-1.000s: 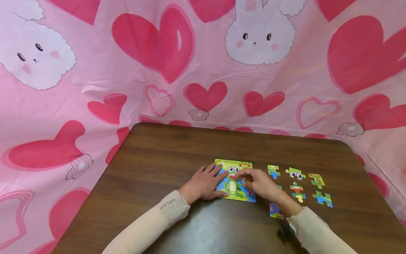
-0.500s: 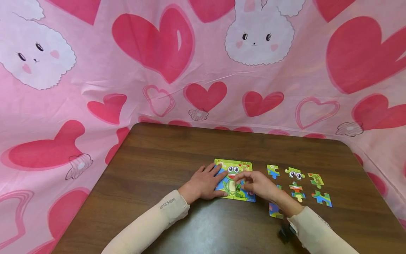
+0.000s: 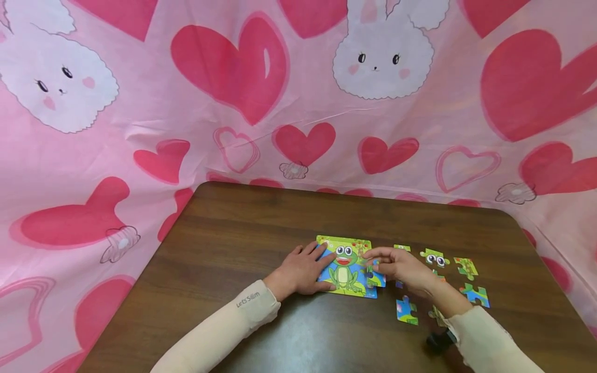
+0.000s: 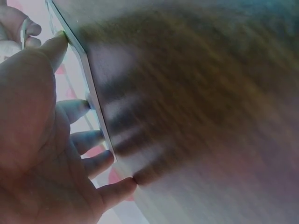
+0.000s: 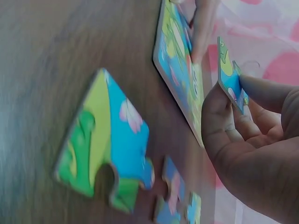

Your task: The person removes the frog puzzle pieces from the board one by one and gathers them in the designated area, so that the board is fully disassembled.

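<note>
My left hand [image 3: 302,269] rests spread on the left part of a square frog puzzle board [image 3: 344,282], steadying nothing else. In the left wrist view the left fingers [image 4: 77,110] lie along the board's edge. A jigsaw piece [image 3: 375,278], blue and yellow-green, is pinched between thumb and fingers of my right hand [image 3: 403,267], over the board's right edge. Seen from the right wrist, that held piece [image 5: 228,74] is tilted on edge and raised off the table, apart from the board [image 5: 175,65].
Several loose jigsaw pieces lie right of the board: one with frog eyes [image 3: 435,257], a leafy one [image 3: 466,267], a blue-green one [image 3: 475,295] and a blue one nearer [image 3: 407,311]. The right forearm partly covers others. A pink patterned cloth [image 3: 298,93] hangs behind the brown table [image 3: 242,223].
My right hand has moved right, from over the frog to the board's right edge. The piece it pinches now shows clearly. My left hand stays on the board; the head view shifts slightly.
</note>
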A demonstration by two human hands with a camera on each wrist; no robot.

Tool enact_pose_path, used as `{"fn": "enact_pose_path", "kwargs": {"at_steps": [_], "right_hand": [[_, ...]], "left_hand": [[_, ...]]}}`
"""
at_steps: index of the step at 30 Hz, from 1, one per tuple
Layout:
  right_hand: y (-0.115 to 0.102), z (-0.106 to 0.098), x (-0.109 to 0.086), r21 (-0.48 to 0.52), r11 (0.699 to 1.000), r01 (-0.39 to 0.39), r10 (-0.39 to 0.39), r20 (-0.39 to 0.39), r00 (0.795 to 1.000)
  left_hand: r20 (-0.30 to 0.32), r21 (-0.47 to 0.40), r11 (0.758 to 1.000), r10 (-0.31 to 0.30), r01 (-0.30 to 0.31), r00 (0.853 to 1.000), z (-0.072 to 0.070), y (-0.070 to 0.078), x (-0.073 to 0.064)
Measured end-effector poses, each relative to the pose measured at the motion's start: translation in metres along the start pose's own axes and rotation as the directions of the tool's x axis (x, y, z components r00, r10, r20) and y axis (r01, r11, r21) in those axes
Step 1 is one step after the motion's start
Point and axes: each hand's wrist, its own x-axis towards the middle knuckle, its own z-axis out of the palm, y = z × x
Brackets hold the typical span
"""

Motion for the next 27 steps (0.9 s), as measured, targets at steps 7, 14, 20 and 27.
{"fn": "enact_pose_path", "kwargs": {"at_steps": [7, 14, 20, 27], "right_hand": [[0.006, -0.024, -0.02, 0.026, 1.0, -0.007, 0.007, -0.018, 1.0], [0.028, -0.054, -0.055, 0.047, 0.999, 0.005, -0.002, -0.067, 0.998], [0.054, -0.079, -0.088, 0.107, 0.993, 0.043, -0.033, -0.096, 0.995], [0.078, -0.101, -0.124, 0.134, 0.99, 0.049, -0.033, -0.118, 0.993]], "left_hand": [[-0.011, -0.035, 0.999, 0.002, -0.003, 1.0, 0.001, 0.001, -0.002], [-0.013, -0.044, 0.999, 0.002, -0.002, 1.0, 0.001, 0.001, -0.002], [-0.005, -0.053, 0.999, -0.001, 0.001, 1.0, 0.002, 0.0, -0.002], [0.003, -0.051, 0.999, 0.001, -0.001, 1.0, 0.003, 0.0, 0.0]]}}
